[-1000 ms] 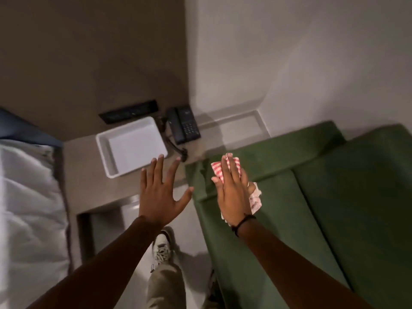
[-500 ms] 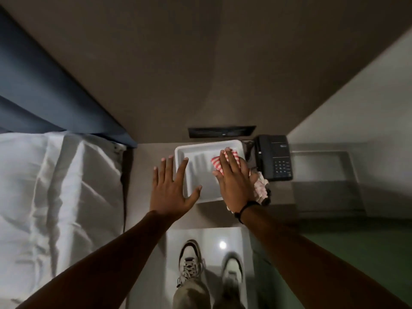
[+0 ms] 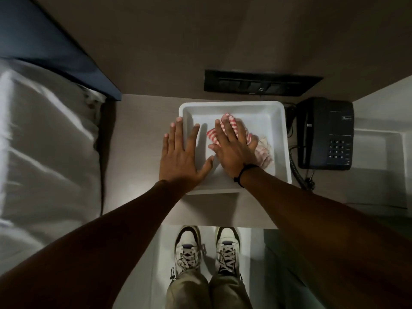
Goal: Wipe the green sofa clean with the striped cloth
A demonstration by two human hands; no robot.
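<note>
Bedside counter [image 3: 142, 152], white tray [image 3: 276, 117]: my right hand [image 3: 234, 150] lies flat, fingers extended, pressing the striped cloth [image 3: 260, 150] into it, seemingly stowing it; left hand [image 3: 180, 157] splayed, empty, steadying the rim.

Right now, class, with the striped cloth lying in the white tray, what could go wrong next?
1. The left hand lies over the white tray's left rim; pressing down might tip or slide it.
2. The telephone and its coiled cord sit close beside the tray; a nudge could snag them.
3. The striped cloth lies bunched under the right hand, so lifting may drag it.
</note>
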